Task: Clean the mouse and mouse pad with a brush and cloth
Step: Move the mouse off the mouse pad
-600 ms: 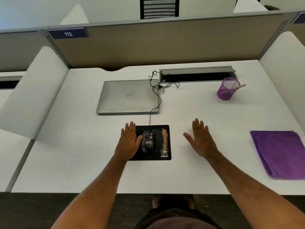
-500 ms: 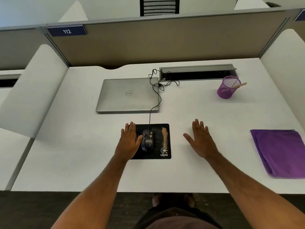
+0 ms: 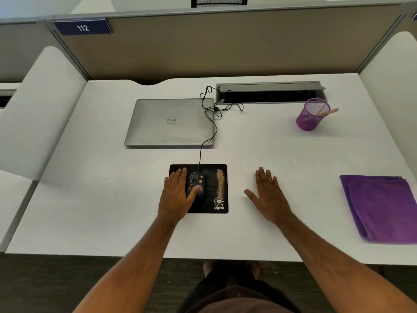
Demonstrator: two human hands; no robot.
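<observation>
Little has moved since the earlier frames: we find both hands in the same flat poses, while the left thumb now appears to lie against the mouse rather than just beside it.

We record the left hand [image 3: 176, 197] spread flat, fingers straight, resting on the 9 o'clock portion of the mouse pad [image 3: 211, 208]. Its thumb reaches toward 3 o'clock and touches the side of the mouse [image 3: 195, 185]; the fingers do not curl round anything. The right hand [image 3: 267, 197] lies flat on the table [image 3: 94, 199] with fingers straight and together, thumb splayed, at 3 o'clock of the pad and apart from it.

The mouse sits on the left half of the black pad, with tan specks on its top. A strip of tan crumbs [image 3: 220, 180] runs along the pad's 3 o'clock side, above the printed logo. The mouse cable [image 3: 208, 134] leads toward 12 o'clock, past the corner of a closed grey laptop [image 3: 169, 123], to an open cable tray [image 3: 268, 91].

At 2 o'clock of the pad, well apart, stands a purple mesh cup [image 3: 312, 115] with a wooden handle [image 3: 328, 112] leaning out of it; we cannot tell whether it is the brush. At 3 o'clock, near the table's right edge, lies a folded purple cloth [image 3: 381, 206]. A panel marked 112 [image 3: 83, 27] sits on the partition at 11 o'clock.
</observation>
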